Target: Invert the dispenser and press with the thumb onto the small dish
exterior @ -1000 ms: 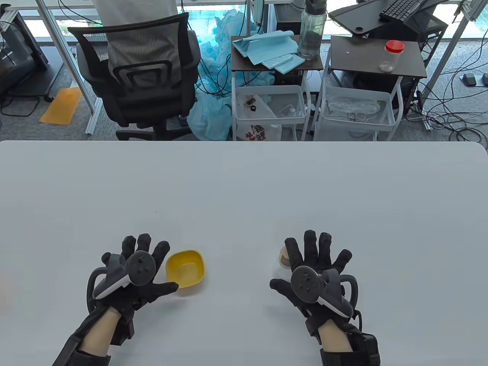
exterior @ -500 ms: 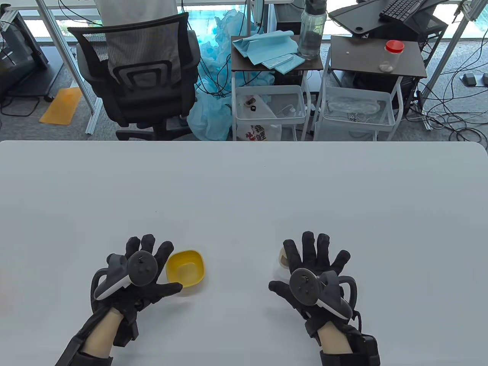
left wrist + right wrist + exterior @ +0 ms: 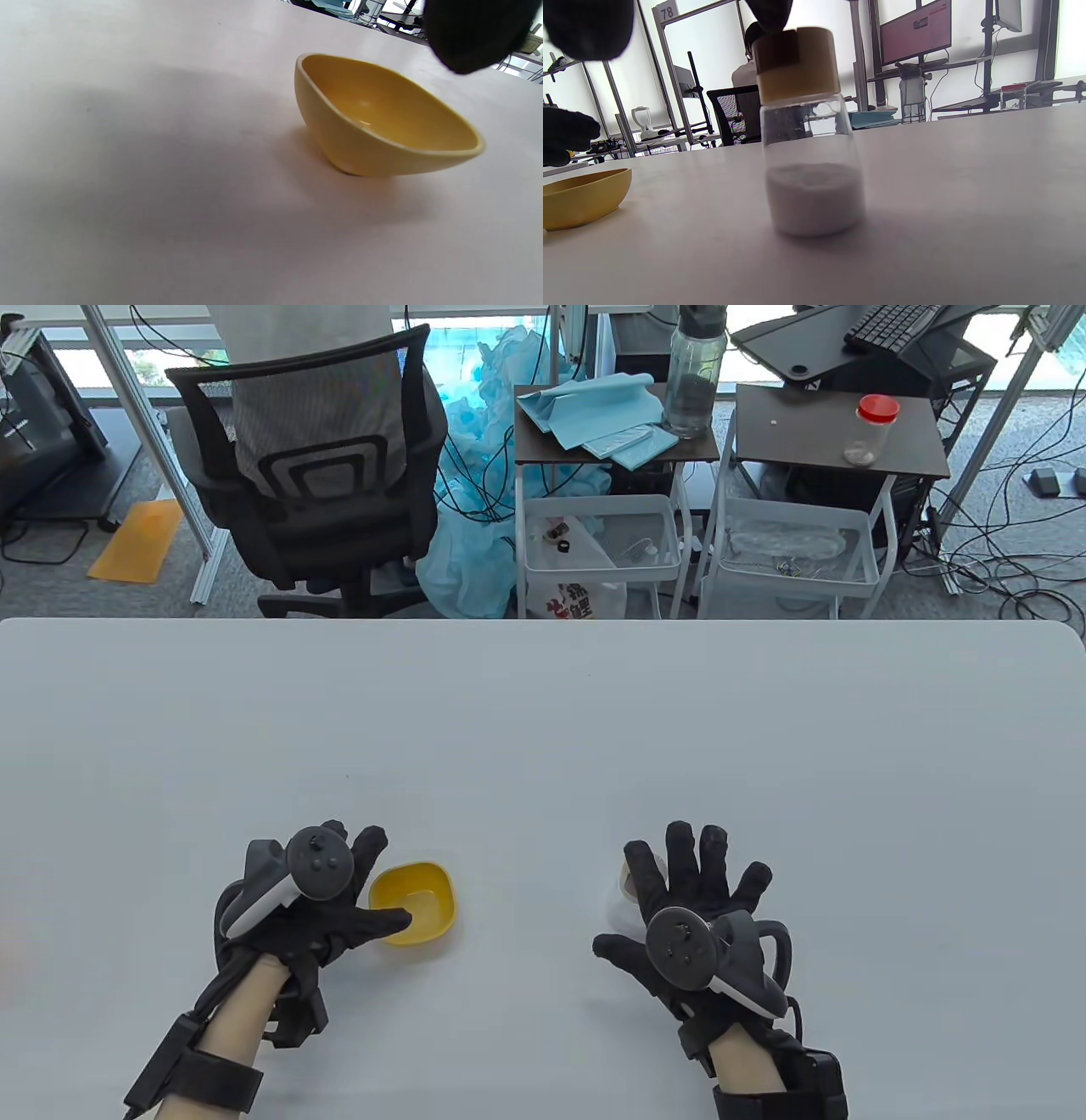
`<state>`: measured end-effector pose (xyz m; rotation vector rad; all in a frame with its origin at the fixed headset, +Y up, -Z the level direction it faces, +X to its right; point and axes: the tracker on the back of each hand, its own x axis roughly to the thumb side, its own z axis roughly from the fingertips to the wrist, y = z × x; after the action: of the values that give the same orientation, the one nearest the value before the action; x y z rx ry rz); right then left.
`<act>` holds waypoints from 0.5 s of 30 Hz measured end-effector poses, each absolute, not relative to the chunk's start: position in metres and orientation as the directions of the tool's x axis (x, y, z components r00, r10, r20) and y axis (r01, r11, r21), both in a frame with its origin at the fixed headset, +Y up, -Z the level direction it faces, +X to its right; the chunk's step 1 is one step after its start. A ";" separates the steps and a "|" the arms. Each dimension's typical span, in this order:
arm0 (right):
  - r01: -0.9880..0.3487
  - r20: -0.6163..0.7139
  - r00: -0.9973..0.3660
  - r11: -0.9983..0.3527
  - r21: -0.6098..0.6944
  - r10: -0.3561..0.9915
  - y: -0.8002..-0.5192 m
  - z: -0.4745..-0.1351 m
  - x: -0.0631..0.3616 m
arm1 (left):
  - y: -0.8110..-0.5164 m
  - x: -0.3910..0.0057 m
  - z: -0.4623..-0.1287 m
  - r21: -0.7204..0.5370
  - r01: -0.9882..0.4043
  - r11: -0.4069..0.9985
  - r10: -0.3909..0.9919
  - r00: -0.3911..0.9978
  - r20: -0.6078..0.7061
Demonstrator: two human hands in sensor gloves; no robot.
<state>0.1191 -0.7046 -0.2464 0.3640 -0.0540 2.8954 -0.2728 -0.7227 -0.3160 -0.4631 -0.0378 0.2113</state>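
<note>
A small yellow dish (image 3: 422, 899) sits on the white table (image 3: 543, 712), near the front left. My left hand (image 3: 361, 891) is open beside the dish's left side. Its thumb (image 3: 392, 923) reaches over the near rim; I cannot tell if it touches. The left wrist view shows the dish (image 3: 382, 123) empty, with a fingertip (image 3: 471, 34) above it. The dispenser (image 3: 624, 891), a clear jar with a tan cap and white powder, stands upright (image 3: 808, 131). My right hand (image 3: 653, 891) hovers open over it with fingers spread, gripping nothing.
The table's far edge (image 3: 543, 621) borders an office chair (image 3: 314, 475) and two small carts (image 3: 611, 449) with a bottle and a red-lidded jar. The dish also shows in the right wrist view (image 3: 581, 197), left of the dispenser.
My left hand has turned and moved right toward the dish, its thumb now over the near rim. My right hand has shifted slightly toward me over the dispenser. The chair behind has swivelled.
</note>
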 end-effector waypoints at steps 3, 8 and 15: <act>-0.241 0.252 -0.940 -0.970 -0.017 0.229 -0.704 -0.246 0.121 | -0.726 -0.273 -0.327 -0.469 -0.205 0.859 0.207 0.977 -0.047; -0.255 0.248 -0.938 -0.967 -0.016 0.243 -0.705 -0.247 0.123 | -0.731 -0.272 -0.342 -0.492 -0.216 0.843 0.206 0.976 -0.075; -0.257 0.240 -0.939 -0.966 -0.007 0.248 -0.706 -0.247 0.124 | -0.739 -0.267 -0.355 -0.472 -0.177 0.863 0.159 0.984 -0.078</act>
<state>0.1236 -0.7057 -0.2475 0.3472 -0.0552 2.8631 -0.2666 -0.7387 -0.3552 -0.4986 0.0372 0.1761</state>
